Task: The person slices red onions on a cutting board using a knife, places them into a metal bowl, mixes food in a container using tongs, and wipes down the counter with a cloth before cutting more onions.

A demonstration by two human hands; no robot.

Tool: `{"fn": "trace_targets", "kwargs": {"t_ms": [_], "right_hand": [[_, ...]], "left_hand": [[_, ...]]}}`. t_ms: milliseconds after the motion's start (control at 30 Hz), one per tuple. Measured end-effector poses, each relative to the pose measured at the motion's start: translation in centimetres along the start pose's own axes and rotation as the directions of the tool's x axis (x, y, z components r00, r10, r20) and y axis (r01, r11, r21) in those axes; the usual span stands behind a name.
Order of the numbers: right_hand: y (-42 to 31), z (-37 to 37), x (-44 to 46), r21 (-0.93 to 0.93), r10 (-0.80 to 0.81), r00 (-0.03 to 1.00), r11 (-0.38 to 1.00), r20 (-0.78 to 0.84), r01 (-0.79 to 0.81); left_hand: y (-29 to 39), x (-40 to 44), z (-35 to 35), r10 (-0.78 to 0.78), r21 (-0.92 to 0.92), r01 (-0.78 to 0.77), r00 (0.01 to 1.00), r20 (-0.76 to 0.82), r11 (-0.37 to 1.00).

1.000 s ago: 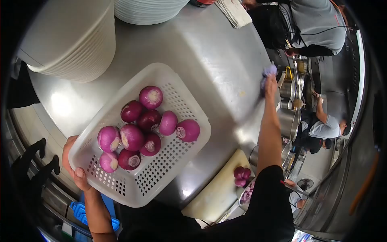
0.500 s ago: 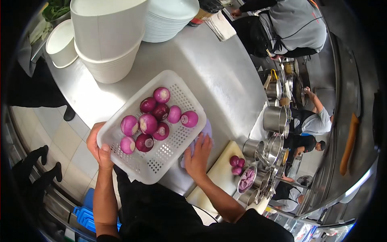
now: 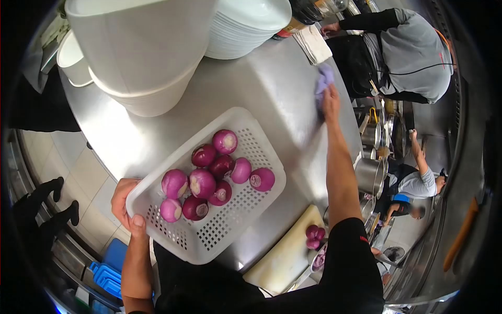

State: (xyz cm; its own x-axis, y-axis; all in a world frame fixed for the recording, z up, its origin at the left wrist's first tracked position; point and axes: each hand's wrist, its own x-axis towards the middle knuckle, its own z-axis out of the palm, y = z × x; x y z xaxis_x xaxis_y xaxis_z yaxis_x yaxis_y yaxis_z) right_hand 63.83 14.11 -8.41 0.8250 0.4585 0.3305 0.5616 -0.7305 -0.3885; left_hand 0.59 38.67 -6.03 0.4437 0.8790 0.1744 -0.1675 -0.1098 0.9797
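My left hand grips the near left corner of a white perforated basket, its thumb over the rim. Several peeled purple onions lie inside the basket. My right arm is stretched out, and my right hand holds a purple cloth on the steel table near its far edge. A cutting board with a few small onion pieces lies at the lower right, beside a bowl of cut onion partly hidden by my sleeve.
Tall stacked white tubs and a stack of pale bowls stand at the back left. Folded towels lie at the far edge. Pots and several people are at the right. Blue crates are at the lower left.
My right hand has swept the cloth from beside the basket out to the table's far edge. My left hand still holds the basket. The view has shifted.
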Motion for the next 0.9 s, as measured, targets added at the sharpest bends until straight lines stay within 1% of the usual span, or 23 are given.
{"fn": "trace_targets", "kwargs": {"t_ms": [33, 100, 133, 167, 233, 267, 300, 367, 400, 433, 467, 500, 533, 567, 600, 633, 667, 700, 733, 767, 800, 833, 900], "right_hand": [[-5.5, 0.0, -1.9, 0.077, -0.068, 0.996, 0.995, 0.061, 0.064], [-9.7, 1.7, -5.6, 0.253, -0.262, 0.957, 0.941, 0.125, 0.224], [-13.1, 1.4, -7.5, 0.250, -0.370, 0.916, 0.912, 0.156, 0.325], [-16.3, 0.3, -10.1, 0.247, -0.469, 0.863, 0.873, 0.189, 0.420], [-19.9, -2.0, -16.1, 0.251, -0.595, 0.765, 0.802, 0.247, 0.542], [-21.1, -3.8, -19.4, 0.223, -0.577, 0.763, 0.817, 0.292, 0.532], [-22.1, -5.3, -22.9, 0.195, -0.551, 0.762, 0.834, 0.341, 0.516], [-18.4, -7.9, -27.1, 0.125, -0.401, 0.834, 0.915, 0.379, 0.383], [-15.5, -8.7, -27.0, -0.001, -0.396, 0.864, 0.909, 0.312, 0.417], [-11.8, -9.1, -26.2, -0.122, -0.405, 0.882, 0.889, 0.241, 0.441], [-6.1, -8.8, -24.4, -0.180, -0.231, 0.962, 0.950, 0.148, 0.256], [-2.5, -7.9, -22.4, -0.216, -0.042, 0.998, 0.975, 0.056, 0.053], [-3.2, -6.5, -19.9, -0.389, 0.186, 0.982, 0.904, -0.018, -0.178], [-4.6, -5.2, -17.0, -0.528, 0.386, 0.913, 0.753, -0.130, -0.393], [-7.0, -3.9, -14.9, -0.461, 0.295, 0.954, 0.839, -0.061, -0.289], [-9.7, -1.9, -12.7, -0.384, 0.195, 0.981, 0.906, 0.001, -0.180], [-10.4, 3.0, -10.9, -0.367, 0.012, 1.000, 0.930, 0.017, -0.005], [-19.1, 1.8, -10.3, -0.282, 0.094, 0.963, 0.959, 0.254, -0.020], [-21.5, 5.2, -11.8, -0.158, -0.193, 0.980, 0.967, 0.041, 0.197], [-25.0, 6.1, -13.4, -0.152, -0.320, 0.947, 0.935, 0.028, 0.321], [-29.2, 4.0, -15.7, -0.015, -0.371, 0.923, 0.927, 0.103, 0.374], [-31.3, 3.4, -18.5, 0.029, -0.474, 0.880, 0.880, 0.012, 0.473], [-34.3, 0.0, -25.0, 0.222, -0.551, 0.821, 0.828, 0.149, 0.515]], "left_hand": [[0.0, 0.1, 0.0, 0.004, 0.003, -0.004, 1.000, 0.018, 1.000], [-0.2, 0.4, -0.1, 0.030, 0.010, -0.030, 0.999, 0.044, 1.000], [-0.3, 0.4, -0.2, 0.059, 0.013, -0.060, 0.996, 0.067, 0.998], [0.0, 0.4, -0.3, 0.037, 0.012, -0.038, 0.995, 0.092, 0.999], [1.2, 1.0, -0.3, 0.005, 0.011, -0.007, 0.988, 0.157, 1.000], [2.3, 1.0, -0.1, -0.001, 0.081, -0.010, 0.990, 0.144, 0.997], [3.0, 0.3, -0.5, -0.023, 0.212, -0.008, 0.990, 0.143, 0.977], [8.1, -1.4, 0.7, -0.270, 0.501, 0.194, 0.959, 0.084, 0.843], [9.2, -2.5, 0.8, -0.402, 0.462, 0.321, 0.911, 0.087, 0.827], [7.5, -4.5, 0.5, -0.335, 0.445, 0.244, 0.933, 0.136, 0.861], [6.3, -5.8, 0.4, -0.339, 0.442, 0.233, 0.924, 0.177, 0.866], [5.9, -6.7, 0.2, -0.351, 0.443, 0.229, 0.911, 0.217, 0.867], [6.2, -7.2, -0.3, -0.473, 0.242, 0.425, 0.859, 0.195, 0.872], [6.6, -7.7, -0.9, -0.580, 0.022, 0.589, 0.789, 0.204, 0.808], [7.0, -8.2, -1.5, -0.669, -0.196, 0.711, 0.703, 0.241, 0.675], [7.6, -8.2, -2.5, -0.677, -0.190, 0.722, 0.691, 0.256, 0.665], [8.3, -7.9, -4.1, -0.685, -0.180, 0.735, 0.676, 0.272, 0.654], [8.8, -7.8, -5.5, -0.695, -0.166, 0.750, 0.657, 0.291, 0.640], [8.7, -8.4, -6.6, -0.696, -0.163, 0.738, 0.673, 0.250, 0.655], [8.0, -9.2, -8.3, -0.699, -0.117, 0.737, 0.670, 0.251, 0.665], [8.5, -9.6, -9.4, -0.712, -0.113, 0.744, 0.664, 0.227, 0.658], [9.1, -9.9, -10.3, -0.721, -0.112, 0.748, 0.661, 0.207, 0.654], [9.5, -11.0, -12.9, -0.707, -0.141, 0.724, 0.690, 0.158, 0.675]]}}
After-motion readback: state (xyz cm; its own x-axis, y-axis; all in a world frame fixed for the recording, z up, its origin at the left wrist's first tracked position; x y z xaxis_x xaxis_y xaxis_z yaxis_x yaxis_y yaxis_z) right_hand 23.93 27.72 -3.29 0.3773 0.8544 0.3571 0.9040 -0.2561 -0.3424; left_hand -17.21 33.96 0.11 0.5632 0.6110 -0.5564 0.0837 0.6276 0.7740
